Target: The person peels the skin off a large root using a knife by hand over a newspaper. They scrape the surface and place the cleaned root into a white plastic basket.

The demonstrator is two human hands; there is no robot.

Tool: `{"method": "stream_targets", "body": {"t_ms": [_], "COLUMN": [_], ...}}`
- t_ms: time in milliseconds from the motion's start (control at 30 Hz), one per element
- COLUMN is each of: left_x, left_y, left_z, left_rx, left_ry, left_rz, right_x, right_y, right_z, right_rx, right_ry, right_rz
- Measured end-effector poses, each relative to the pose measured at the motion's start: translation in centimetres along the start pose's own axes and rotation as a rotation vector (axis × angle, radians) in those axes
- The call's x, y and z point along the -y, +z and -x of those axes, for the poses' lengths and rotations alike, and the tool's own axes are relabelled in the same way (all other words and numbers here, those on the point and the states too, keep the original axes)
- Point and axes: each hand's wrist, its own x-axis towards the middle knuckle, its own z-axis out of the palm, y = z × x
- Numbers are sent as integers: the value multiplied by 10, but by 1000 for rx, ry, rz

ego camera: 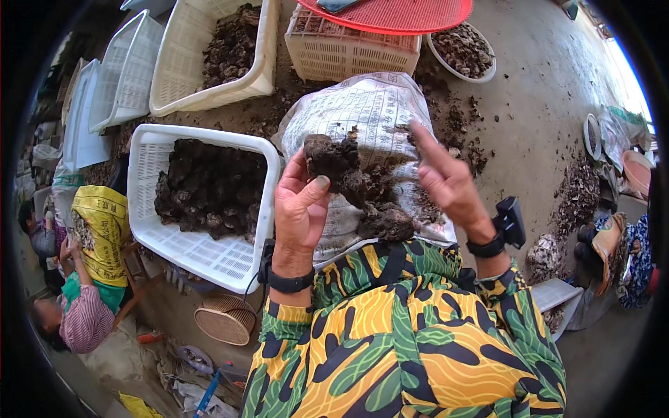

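Note:
My left hand [303,204] grips a dark, soil-crusted lump [334,162], thumb on its near side, above a white woven sack [360,109] spread over my lap. To the right, my right hand [444,172] is raised with the index finger stretched out and the other fingers curled. Whether it holds a small tool cannot be made out. Another dark lump [387,222] lies on the sack close to my waist, among loose dark crumbs. A white plastic basket [204,261] with many similar dark lumps [209,183] stands left of my left hand.
A cream crate [162,83] with more lumps stands beyond. A red mesh tray [402,18] rests on an upturned crate [355,57]; a bowl of scraps [462,52] is beside it. Left are two co-workers, one in a striped shirt [86,324]; another person [635,261] sits at right.

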Motion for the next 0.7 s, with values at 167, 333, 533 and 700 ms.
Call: {"method": "stream_targets", "body": {"t_ms": [167, 333, 533, 700], "left_x": [-6, 0, 0, 8], "left_y": [20, 32, 39, 39], "left_z": [-7, -1, 3, 4], "left_rx": [9, 86, 259, 373], "left_ry": [131, 265, 793, 1056], "left_rz": [-169, -445, -1234, -1404], "right_x": [16, 31, 30, 36], "right_y": [9, 26, 29, 36], "right_z": [-6, -17, -19, -21], "right_rx": [-81, -161, -95, -149], "right_ry": [177, 245, 482, 434], "right_rz": [-258, -344, -683, -700]}}
